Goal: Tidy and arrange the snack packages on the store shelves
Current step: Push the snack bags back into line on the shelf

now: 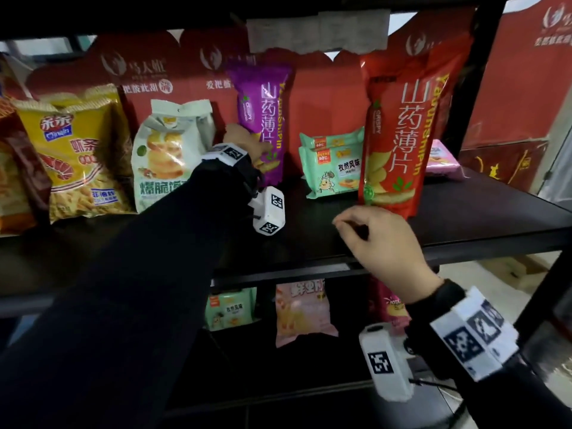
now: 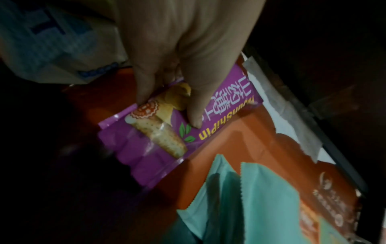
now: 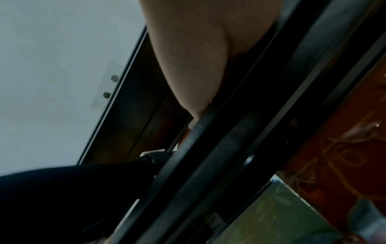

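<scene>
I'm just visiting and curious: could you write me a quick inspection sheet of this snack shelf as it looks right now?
Surface: black shelf, front strip bare.
Job's things: purple bag and red bag upright; yellow bag and white bag leaning back; green packs stacked.
Clutter: pink pack lying behind the red bag.
Hands: left hand holds the purple bag, thumb on its front; right hand loosely curled, holding nothing, at the shelf edge.
Cables: thin black lead by the right wrist unit.
Surroundings: red cartons behind; more packs on the lower shelf.
</scene>
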Tool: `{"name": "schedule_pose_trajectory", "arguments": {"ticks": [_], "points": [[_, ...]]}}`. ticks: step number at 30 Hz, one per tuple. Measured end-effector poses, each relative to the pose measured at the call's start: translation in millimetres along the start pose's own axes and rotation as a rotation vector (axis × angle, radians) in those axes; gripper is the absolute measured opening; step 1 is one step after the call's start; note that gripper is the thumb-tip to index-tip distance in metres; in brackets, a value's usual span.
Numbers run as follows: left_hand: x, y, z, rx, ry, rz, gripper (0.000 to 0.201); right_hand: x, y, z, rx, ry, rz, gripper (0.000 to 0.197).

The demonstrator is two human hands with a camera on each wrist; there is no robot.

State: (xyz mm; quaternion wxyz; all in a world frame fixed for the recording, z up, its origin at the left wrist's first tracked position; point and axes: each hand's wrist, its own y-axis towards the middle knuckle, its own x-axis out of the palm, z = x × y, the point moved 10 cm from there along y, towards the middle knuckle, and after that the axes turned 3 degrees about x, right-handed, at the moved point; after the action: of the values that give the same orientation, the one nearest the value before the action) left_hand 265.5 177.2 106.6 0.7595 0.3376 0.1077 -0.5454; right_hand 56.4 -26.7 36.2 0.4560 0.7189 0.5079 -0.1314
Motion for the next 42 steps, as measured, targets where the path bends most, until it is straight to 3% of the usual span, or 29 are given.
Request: {"name": "schedule_pose_trajectory", "arguments": {"ticks": [4, 9, 12, 15, 16, 18, 20, 23, 26, 30, 35, 38, 42], "points": [[6.0, 3.0, -15.0, -0.040, -0.004, -0.003, 0.077, -5.0, -7.0, -3.1, -0.056, -0.093, 0.110, 0.013], [0.7, -2.1, -17.9, -0.059, 0.023, 0.004, 0.080, -6.6, -10.5, -7.7, -0.103, -0.151, 0.176, 0.013], [1.2, -9.7, -13.8, -0.069, 0.066, -0.099, 0.078, -6.4, -11.3, -9.5, -0.115, -0.156, 0.172, 0.013], [-17.7, -20.4, 7.4, 0.027, 0.096, -0.091, 0.062, -4.9, -11.1, -8.1, -0.122, -0.161, 0.134, 0.013], [-26.4, -27.8, 19.6, 0.090, 0.055, -0.048, 0.056, -6.2, -12.0, -6.3, -0.126, -0.158, 0.130, 0.013], [-30.2, -53.9, 49.9, 0.213, -0.181, -0.033, 0.064, -14.4, -15.0, -0.4, -0.122, -0.145, 0.149, 0.014], [-3.3, -86.4, 80.9, 0.282, -0.400, -0.190, 0.079, -25.5, -20.3, 5.9, -0.121, -0.141, 0.194, 0.013], [67.7, -125.8, 112.7, 0.262, -0.407, -0.554, 0.101, -36.2, -28.7, 9.2, -0.139, -0.163, 0.258, 0.014], [111.1, -143.9, 122.6, 0.232, -0.403, -0.720, 0.120, -36.4, -32.2, 11.7, -0.149, -0.154, 0.267, 0.016], [129.4, -145.2, 119.6, 0.203, -0.360, -0.735, 0.107, -36.4, -37.2, 16.0, -0.131, -0.158, 0.292, 0.018], [117.6, -150.2, 121.1, 0.219, -0.401, -0.714, 0.086, -34.7, -38.3, 19.2, -0.104, -0.135, 0.298, 0.028], [90.8, -152.2, 117.2, 0.259, -0.467, -0.622, 0.064, -36.7, -39.7, 16.7, -0.120, -0.126, 0.327, 0.033], [40.1, -145.1, 95.1, 0.259, -0.615, -0.465, 0.070, -34.1, -37.9, 15.1, -0.100, -0.143, 0.343, 0.022]]}}
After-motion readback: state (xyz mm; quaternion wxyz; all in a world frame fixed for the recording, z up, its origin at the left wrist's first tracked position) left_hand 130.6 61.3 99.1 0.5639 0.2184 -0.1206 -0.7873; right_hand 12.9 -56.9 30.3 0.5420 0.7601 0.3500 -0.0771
